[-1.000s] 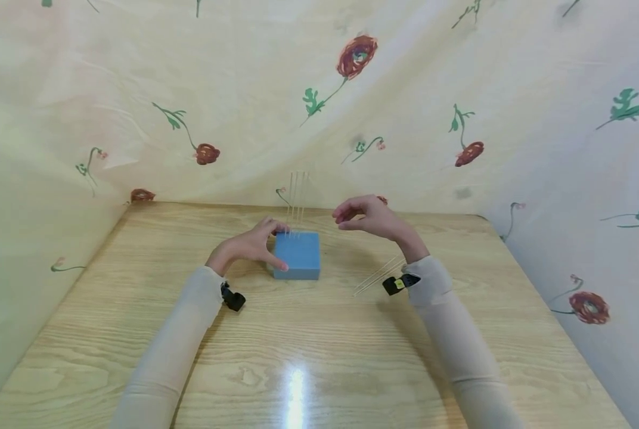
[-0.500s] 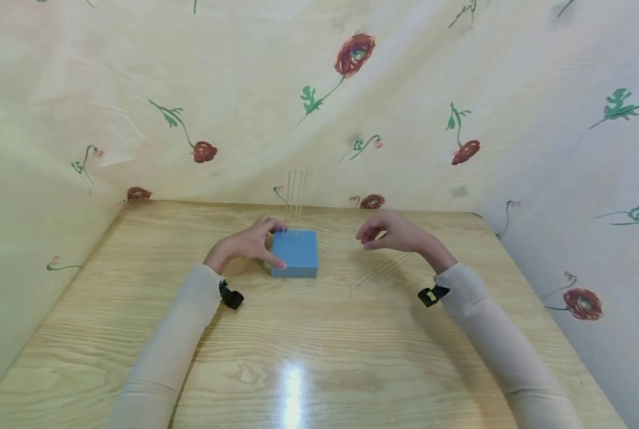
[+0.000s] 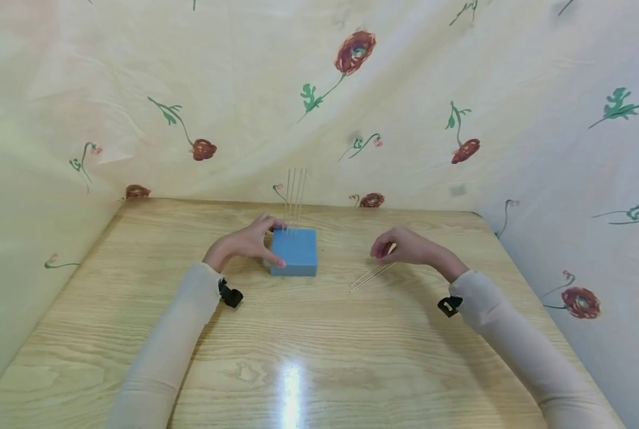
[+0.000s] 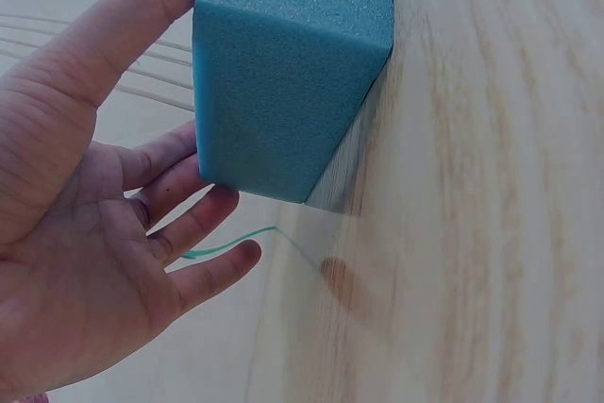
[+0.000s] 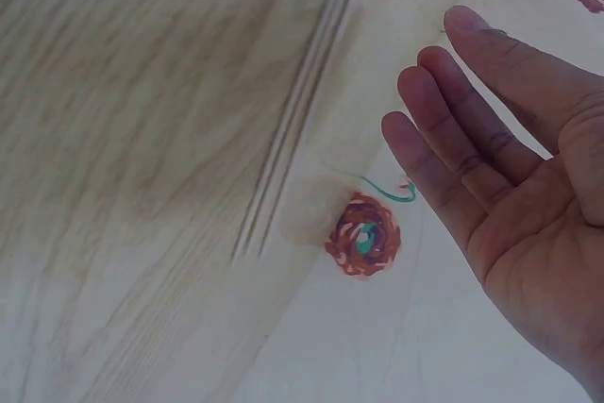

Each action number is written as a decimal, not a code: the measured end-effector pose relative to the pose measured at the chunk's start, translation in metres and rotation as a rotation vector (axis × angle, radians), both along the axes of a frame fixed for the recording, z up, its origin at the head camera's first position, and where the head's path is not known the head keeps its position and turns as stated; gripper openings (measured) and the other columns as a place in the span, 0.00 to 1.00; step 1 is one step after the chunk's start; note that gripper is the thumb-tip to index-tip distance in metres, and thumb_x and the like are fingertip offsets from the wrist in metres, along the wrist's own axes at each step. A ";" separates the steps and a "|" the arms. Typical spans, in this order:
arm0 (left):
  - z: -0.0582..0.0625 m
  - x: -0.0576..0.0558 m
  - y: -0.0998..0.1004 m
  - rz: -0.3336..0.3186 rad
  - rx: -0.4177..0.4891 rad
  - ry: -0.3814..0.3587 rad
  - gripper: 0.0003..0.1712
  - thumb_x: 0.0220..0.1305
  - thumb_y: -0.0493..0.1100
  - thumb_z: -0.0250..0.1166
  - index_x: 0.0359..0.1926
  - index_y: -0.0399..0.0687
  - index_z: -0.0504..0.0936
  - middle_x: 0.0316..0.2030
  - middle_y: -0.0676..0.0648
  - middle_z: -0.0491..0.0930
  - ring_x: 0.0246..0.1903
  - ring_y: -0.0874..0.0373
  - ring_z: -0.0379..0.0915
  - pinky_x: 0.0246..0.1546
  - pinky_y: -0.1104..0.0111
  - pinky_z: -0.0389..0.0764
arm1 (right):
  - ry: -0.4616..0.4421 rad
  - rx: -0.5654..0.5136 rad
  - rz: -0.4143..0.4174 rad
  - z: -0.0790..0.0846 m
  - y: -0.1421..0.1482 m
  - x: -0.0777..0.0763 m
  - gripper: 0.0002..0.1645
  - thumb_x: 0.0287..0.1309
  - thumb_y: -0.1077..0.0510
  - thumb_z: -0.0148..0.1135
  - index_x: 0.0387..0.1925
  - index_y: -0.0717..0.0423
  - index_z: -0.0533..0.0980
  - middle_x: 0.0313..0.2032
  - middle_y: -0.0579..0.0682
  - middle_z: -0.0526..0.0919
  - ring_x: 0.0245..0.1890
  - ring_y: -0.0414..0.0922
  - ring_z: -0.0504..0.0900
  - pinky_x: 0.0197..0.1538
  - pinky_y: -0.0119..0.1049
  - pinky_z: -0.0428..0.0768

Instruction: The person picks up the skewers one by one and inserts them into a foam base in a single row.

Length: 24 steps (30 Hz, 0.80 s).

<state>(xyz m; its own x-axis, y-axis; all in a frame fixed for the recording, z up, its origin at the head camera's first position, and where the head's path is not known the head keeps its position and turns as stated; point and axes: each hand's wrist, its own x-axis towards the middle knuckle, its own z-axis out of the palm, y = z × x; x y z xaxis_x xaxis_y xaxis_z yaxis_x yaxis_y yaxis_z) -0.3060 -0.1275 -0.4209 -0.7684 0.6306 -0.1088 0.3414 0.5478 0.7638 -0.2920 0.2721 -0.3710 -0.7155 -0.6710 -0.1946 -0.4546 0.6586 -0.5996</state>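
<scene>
A blue foam block (image 3: pixel 295 250) lies on the wooden table, with several thin wooden sticks (image 3: pixel 295 199) standing upright near its back left edge. My left hand (image 3: pixel 247 241) holds the block at its left side, thumb near the front and fingers at the back; in the left wrist view, the thumb and fingertips touch the foam block (image 4: pixel 283 92). To the right, my right hand (image 3: pixel 402 245) hovers over loose thin sticks (image 3: pixel 370 278) lying side by side on the table. In the right wrist view that hand (image 5: pixel 514 167) holds nothing, its fingers bent slightly, apart from the sticks (image 5: pixel 297 120).
The wooden table (image 3: pixel 244 357) extends toward me, with a bright light reflection near its front. A flower-patterned cloth (image 3: pixel 255 89) hangs behind the table and along both sides.
My right hand has moved right and down, away from the upright sticks to just above the loose ones. The left hand stays at the block.
</scene>
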 end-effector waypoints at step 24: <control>0.000 -0.002 -0.001 -0.012 0.008 0.001 0.57 0.52 0.52 0.82 0.75 0.39 0.61 0.68 0.38 0.57 0.69 0.42 0.54 0.72 0.44 0.59 | 0.156 0.143 0.056 -0.020 0.015 0.010 0.07 0.56 0.68 0.72 0.38 0.60 0.86 0.36 0.52 0.89 0.37 0.46 0.85 0.45 0.48 0.83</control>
<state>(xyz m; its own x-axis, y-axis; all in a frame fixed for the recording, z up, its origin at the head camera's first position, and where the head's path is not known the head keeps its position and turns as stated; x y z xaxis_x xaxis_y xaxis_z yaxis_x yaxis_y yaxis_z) -0.3075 -0.1285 -0.4205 -0.7610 0.6405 -0.1026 0.3489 0.5376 0.7676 -0.2823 0.2875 -0.3911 -0.7067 -0.6841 -0.1806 -0.5731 0.7032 -0.4209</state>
